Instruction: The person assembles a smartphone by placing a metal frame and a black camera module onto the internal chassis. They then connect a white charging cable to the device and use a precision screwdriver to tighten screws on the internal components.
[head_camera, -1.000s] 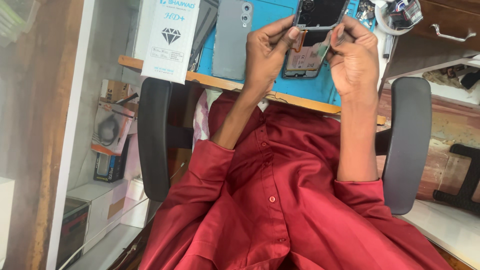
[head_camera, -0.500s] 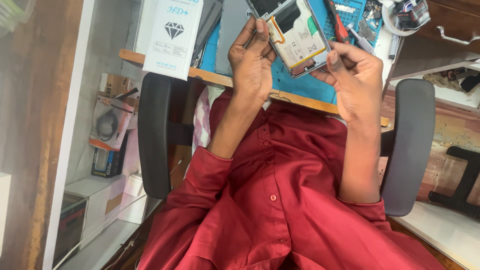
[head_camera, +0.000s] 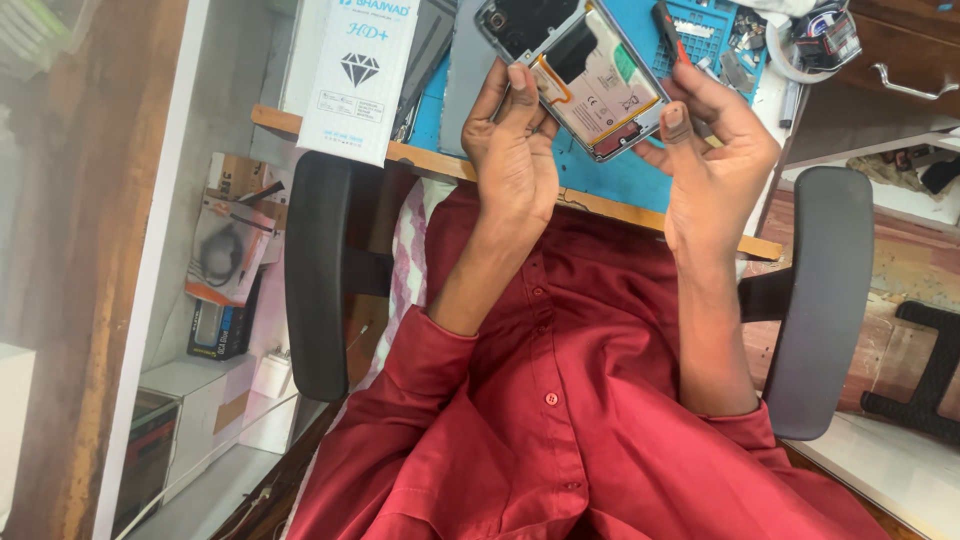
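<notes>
Head view: both hands are closed on an opened phone (head_camera: 590, 85), its back cover off so the pale battery and dark circuit board show. The left hand (head_camera: 515, 150) pinches the phone's near-left edge, fingers curled up along its side. The right hand (head_camera: 715, 160) grips the opposite lower corner, thumb pressed flat on the frame, and a red-handled screwdriver (head_camera: 668, 25) sticks up from between its fingers just beside the phone. The phone is lifted, tilted, above a blue work mat (head_camera: 620, 180) that lies on the wooden desk edge (head_camera: 430, 160) beneath the hands. Left of the grip lies a grey phone cover (head_camera: 462, 70), and further left a white box with a diamond picture (head_camera: 355, 85). Below the wrists, red shirt sleeves (head_camera: 560, 400) and black chair armrests (head_camera: 318, 270) on either side.
</notes>
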